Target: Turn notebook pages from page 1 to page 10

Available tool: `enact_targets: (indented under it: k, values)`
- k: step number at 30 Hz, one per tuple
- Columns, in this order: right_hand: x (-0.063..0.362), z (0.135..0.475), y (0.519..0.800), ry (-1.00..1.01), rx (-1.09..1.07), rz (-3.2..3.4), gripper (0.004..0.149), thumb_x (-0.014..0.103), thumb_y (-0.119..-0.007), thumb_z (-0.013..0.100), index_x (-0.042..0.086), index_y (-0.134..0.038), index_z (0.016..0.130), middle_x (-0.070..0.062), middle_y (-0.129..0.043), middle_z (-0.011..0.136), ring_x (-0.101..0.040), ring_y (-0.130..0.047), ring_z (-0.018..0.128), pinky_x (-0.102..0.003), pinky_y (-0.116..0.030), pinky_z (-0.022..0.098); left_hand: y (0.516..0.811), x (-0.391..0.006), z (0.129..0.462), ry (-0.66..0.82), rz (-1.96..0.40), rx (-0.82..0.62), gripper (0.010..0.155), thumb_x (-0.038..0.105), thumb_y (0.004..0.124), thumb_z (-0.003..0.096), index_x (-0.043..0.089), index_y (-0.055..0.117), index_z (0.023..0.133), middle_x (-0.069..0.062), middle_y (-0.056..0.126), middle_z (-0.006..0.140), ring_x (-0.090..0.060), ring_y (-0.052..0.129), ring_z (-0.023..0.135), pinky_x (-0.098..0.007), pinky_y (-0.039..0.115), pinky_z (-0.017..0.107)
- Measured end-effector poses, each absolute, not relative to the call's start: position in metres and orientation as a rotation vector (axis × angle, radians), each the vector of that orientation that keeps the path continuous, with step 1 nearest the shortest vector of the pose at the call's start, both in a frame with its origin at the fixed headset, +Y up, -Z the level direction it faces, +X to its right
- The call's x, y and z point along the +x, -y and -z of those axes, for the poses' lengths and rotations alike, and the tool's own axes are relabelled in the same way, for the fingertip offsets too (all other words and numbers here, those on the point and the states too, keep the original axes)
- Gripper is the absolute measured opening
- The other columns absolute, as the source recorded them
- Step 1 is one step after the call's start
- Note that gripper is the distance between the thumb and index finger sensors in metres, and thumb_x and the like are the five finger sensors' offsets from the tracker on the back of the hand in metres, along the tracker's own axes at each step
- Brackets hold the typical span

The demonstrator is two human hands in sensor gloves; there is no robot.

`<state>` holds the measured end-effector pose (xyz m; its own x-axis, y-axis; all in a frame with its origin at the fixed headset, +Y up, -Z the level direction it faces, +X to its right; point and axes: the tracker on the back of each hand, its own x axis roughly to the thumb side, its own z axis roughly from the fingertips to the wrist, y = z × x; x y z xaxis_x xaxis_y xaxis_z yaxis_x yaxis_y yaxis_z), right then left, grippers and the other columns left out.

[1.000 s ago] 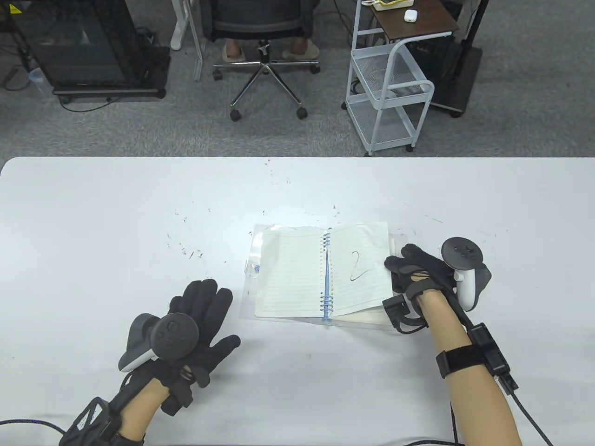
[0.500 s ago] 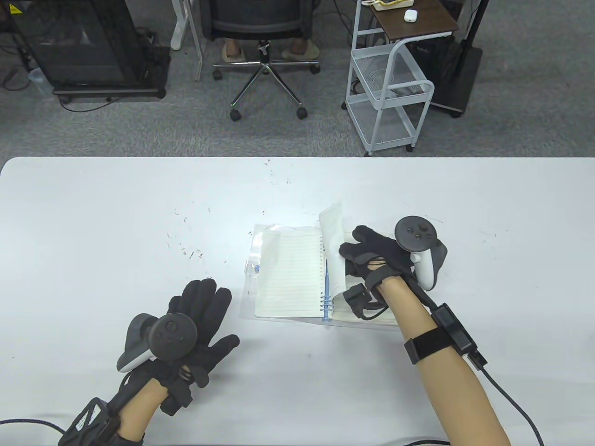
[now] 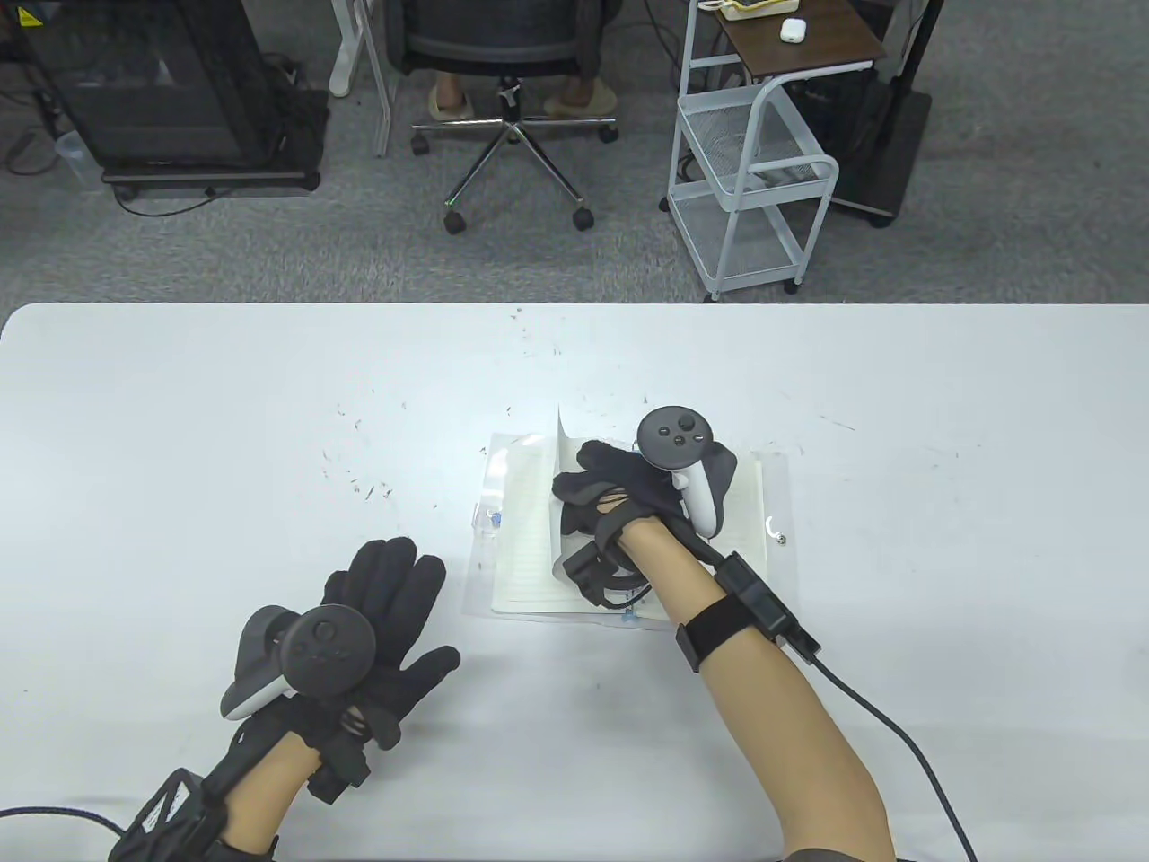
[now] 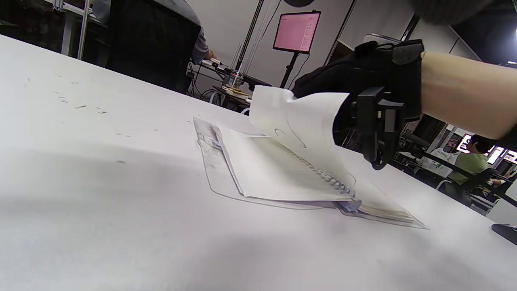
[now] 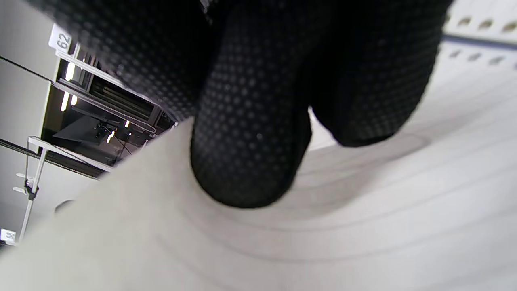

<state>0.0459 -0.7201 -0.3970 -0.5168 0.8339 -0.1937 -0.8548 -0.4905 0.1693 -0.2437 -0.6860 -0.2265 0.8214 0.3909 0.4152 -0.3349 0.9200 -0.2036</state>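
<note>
1. The right hand (image 3: 619,489) is over the middle of the notebook (image 3: 530,557). It holds a page (image 4: 299,121). In the right wrist view, gloved fingertips (image 5: 250,161) press on lined paper that curls up around them. I cannot tell just how the fingers pinch it.

2. The left hand (image 3: 381,620) lies flat on the table (image 3: 224,431) with its fingers spread wide. It holds nothing. It is near the person, just to the left of the notebook, and does not touch it.

3. The notebook lies open on the table in the middle, on a clear plastic cover (image 3: 772,503). Its spiral spine (image 4: 335,186) runs from near to far. So the pages flip from right to left.

4. The lifted page stands up and leans to the left. Its loose edge is over the left half of the notebook. In the left wrist view the page bends in the air, and a pen mark shows on the side that faces left.

5. The right hand is much closer to the page than the left hand is. I think the next thing to do is lay this page down flat on the left stack. The flat page is on the left side, so the move goes to the left and down.

6. I think this is an early page, so many pages are left to turn.
</note>
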Motion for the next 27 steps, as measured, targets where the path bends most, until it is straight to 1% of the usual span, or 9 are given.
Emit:
enact_targets:
  k: [7,14,19,23,25,27]
  values:
    - [0.023,0.404,0.742,-0.336,-0.098,-2.206,0.066,0.030,-0.094,0.041,-0.001,-0.061,0.088,-0.009,-0.102,0.059,-0.007,-0.113,0.028,-0.035,-0.096,0.028,0.686,-0.244,0.226,0.468,-0.387,-0.130,0.087,0.069,0.064,0.0444,0.026,0.034,0.114,-0.012,0.021,0.118,-0.047,0.019,0.113,-0.071,0.028,0.073]
    - [0.025,0.404,0.750,-0.365,-0.101,-2.201,0.065,0.030,-0.094,0.041,-0.001,-0.061,0.088,-0.009,-0.102,0.059,-0.007,-0.113,0.028,-0.036,-0.095,0.028,0.686,-0.243,0.226,0.467,-0.386,-0.138,0.087,0.069,0.064,0.0445,0.025,0.034,0.114,-0.012,0.021,0.118,-0.047,0.019,0.113,-0.072,0.028,0.073]
    - [0.040,0.401,0.742,-0.332,-0.097,-2.169,0.066,0.031,-0.093,0.041,-0.001,-0.060,0.088,-0.011,-0.101,0.061,-0.010,-0.113,0.030,-0.038,-0.094,0.030,0.686,-0.243,0.226,0.465,-0.383,-0.141,0.087,0.069,0.064,0.0445,0.025,0.034,0.114,-0.012,0.020,0.118,-0.047,0.018,0.113,-0.072,0.028,0.073]
    - [0.069,0.397,0.725,-0.254,-0.060,-2.184,0.070,0.039,-0.090,0.043,0.001,-0.056,0.092,-0.016,-0.095,0.069,-0.018,-0.111,0.040,-0.044,-0.091,0.036,0.686,-0.243,0.227,0.460,-0.386,-0.137,0.087,0.069,0.064,0.0445,0.025,0.034,0.114,-0.012,0.021,0.118,-0.047,0.019,0.113,-0.072,0.028,0.073]
    - [0.086,0.396,0.718,-0.217,-0.005,-2.219,0.072,0.043,-0.088,0.045,0.003,-0.054,0.094,-0.020,-0.091,0.076,-0.024,-0.109,0.047,-0.049,-0.088,0.039,0.686,-0.243,0.227,0.456,-0.385,-0.137,0.087,0.069,0.064,0.0444,0.026,0.034,0.114,-0.012,0.020,0.118,-0.047,0.018,0.113,-0.071,0.028,0.073]
    - [0.104,0.394,0.712,-0.175,0.000,-2.280,0.073,0.047,-0.087,0.045,0.005,-0.053,0.095,-0.022,-0.086,0.081,-0.030,-0.106,0.054,-0.053,-0.085,0.042,0.686,-0.243,0.227,0.454,-0.383,-0.138,0.087,0.069,0.064,0.0445,0.026,0.034,0.114,-0.012,0.020,0.118,-0.047,0.018,0.113,-0.072,0.028,0.073]
